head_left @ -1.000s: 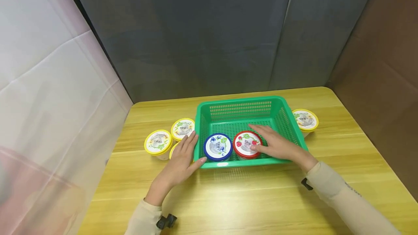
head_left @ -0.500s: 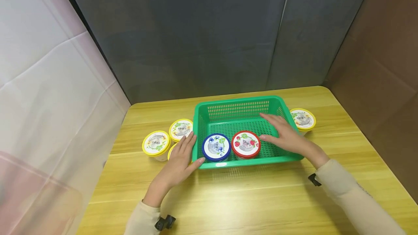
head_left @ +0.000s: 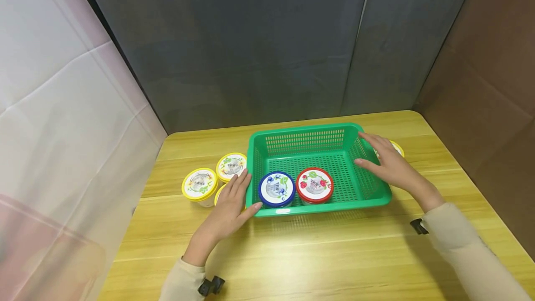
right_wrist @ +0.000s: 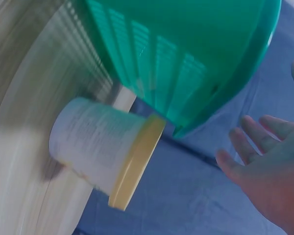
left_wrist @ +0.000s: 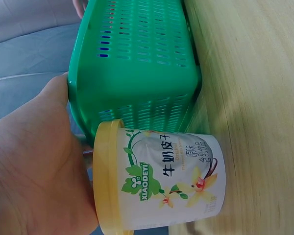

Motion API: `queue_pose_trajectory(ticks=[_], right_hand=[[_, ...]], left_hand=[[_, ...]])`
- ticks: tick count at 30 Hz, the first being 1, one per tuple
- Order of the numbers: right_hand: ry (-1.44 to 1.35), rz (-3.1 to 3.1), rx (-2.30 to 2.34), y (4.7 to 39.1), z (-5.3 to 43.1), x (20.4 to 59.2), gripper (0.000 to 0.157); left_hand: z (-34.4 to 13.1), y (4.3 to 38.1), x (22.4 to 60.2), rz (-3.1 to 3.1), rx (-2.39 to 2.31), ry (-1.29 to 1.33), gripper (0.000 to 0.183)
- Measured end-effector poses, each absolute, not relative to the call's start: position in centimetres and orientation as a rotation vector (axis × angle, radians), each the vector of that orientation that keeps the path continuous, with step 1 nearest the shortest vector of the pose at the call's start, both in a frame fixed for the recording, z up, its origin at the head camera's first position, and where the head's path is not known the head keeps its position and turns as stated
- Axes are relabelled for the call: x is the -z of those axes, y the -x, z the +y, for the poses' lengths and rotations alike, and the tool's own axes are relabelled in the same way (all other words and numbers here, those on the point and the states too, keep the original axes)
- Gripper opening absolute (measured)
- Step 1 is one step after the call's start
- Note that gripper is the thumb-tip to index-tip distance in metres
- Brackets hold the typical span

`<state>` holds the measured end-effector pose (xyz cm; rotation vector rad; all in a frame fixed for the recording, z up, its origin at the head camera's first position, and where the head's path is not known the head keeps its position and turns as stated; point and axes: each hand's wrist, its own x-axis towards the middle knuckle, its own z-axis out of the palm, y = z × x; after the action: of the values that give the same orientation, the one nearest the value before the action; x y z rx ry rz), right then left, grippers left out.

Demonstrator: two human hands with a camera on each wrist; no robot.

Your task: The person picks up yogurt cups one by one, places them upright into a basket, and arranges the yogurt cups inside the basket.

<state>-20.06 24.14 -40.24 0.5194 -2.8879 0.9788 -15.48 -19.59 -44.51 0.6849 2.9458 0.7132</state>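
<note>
A green plastic basket (head_left: 301, 212) stands on the table, holding a tub with a blue-rimmed lid (head_left: 277, 189) and a tub with a red-rimmed lid (head_left: 315, 185), side by side near its front wall. My left hand (head_left: 227, 210) rests at the basket's left rim, fingers straight, over a yellow-lidded tub (left_wrist: 169, 181) that it partly hides in the head view. Over the basket's right rim is my right hand (head_left: 388, 164), fingers spread and holding nothing. Beneath and beyond it, another yellow-lidded tub (right_wrist: 100, 147) stands beside the basket, mostly covered by the hand from above.
Two more yellow-lidded tubs, a nearer one (head_left: 200, 183) and a farther one (head_left: 231, 166), stand left of the basket. The wooden table (head_left: 284, 259) ends at a dark grey curtain (head_left: 259, 50) behind, with a white sheet at left and a brown one at right.
My right hand has left the red-lidded tub and moved right, out to the basket's right rim, and now covers most of the yellow-lidded tub there. The left hand has stayed at the left rim.
</note>
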Motion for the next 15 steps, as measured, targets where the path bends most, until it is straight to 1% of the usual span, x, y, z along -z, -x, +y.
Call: queue_pose_trajectory(ticks=[9, 15], right_hand=[[-0.408, -2.888, -1.023, 20.1, 26.0, 40.2, 0.081], [-0.334, -2.876, -1.049, 20.3, 27.3, 40.8, 0.079]], left_hand=[[-19.6, 15.4, 44.6, 2.953, -0.706, -0.684, 0.082], [-19.6, 15.4, 44.5, 2.952, -0.710, -0.679, 0.082]])
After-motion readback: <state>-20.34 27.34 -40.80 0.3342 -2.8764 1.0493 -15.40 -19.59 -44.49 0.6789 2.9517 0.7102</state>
